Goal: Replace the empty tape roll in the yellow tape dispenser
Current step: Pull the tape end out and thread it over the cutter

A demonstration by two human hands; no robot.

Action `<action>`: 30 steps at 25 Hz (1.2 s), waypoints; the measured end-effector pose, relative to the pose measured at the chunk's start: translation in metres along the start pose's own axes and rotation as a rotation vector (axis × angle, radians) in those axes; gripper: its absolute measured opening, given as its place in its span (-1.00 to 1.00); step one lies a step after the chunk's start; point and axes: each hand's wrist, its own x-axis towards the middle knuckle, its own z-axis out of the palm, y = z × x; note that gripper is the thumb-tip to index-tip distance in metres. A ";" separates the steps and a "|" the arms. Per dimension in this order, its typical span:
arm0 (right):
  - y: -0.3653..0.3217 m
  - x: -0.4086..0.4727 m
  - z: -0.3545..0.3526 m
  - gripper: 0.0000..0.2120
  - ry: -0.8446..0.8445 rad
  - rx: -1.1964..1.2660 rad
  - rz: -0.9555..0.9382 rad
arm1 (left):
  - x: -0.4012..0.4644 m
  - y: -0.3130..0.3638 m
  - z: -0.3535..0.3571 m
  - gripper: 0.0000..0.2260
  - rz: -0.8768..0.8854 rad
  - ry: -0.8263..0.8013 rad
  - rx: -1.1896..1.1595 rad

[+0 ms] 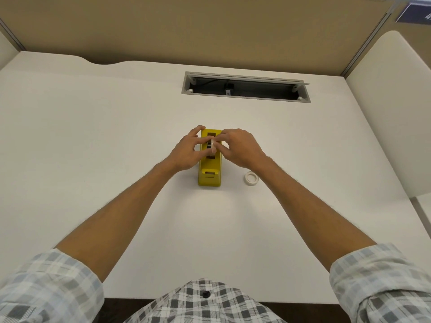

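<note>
My left hand [186,151] and right hand [238,146] both pinch a tape roll [212,145] in the dispenser [210,169] at mid worktop [93,136]. Another roll [251,177] lies flat, just right of it.

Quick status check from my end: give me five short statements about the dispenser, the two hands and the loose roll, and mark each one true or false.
1. The yellow tape dispenser stands on the white desk. True.
2. Both hands are at the dispenser's roll slot. True: the left hand and the right hand meet over it, fingers on a whitish roll.
3. A loose tape roll lies left of the dispenser. False: it lies to its right, under the right forearm.
4. The right hand holds the loose roll. False: that roll lies flat on the desk, untouched.
5. The cable hatch at the back of the desk is closed. False: it is open.
</note>
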 end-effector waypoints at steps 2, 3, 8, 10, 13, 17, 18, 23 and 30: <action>0.002 -0.002 0.000 -0.72 0.006 -0.003 -0.021 | 0.000 0.000 0.000 -0.60 0.013 0.021 -0.015; 0.002 -0.003 0.001 -0.72 0.013 -0.010 -0.030 | -0.001 0.000 0.001 -0.61 0.013 0.031 -0.031; 0.003 0.000 -0.001 -0.71 0.042 -0.016 -0.028 | -0.002 0.001 0.000 -0.59 -0.005 0.051 -0.089; 0.001 0.001 -0.003 -0.73 0.044 0.003 0.004 | -0.003 0.002 0.000 -0.58 -0.015 0.069 -0.110; -0.001 0.006 -0.006 -0.75 0.049 0.038 0.059 | -0.004 0.005 0.002 -0.54 -0.035 0.104 -0.139; -0.001 0.007 -0.008 -0.74 0.020 0.023 0.076 | -0.006 0.007 0.001 -0.51 -0.033 0.105 -0.167; -0.001 0.006 -0.007 -0.73 -0.007 0.001 0.063 | -0.006 0.007 0.000 -0.52 -0.029 0.101 -0.171; 0.000 -0.004 0.000 -0.73 -0.003 -0.003 0.032 | -0.007 0.010 0.001 -0.61 -0.014 0.136 -0.236; -0.005 -0.006 0.003 -0.74 0.088 0.015 0.060 | -0.005 0.003 0.001 -0.70 -0.020 0.108 -0.221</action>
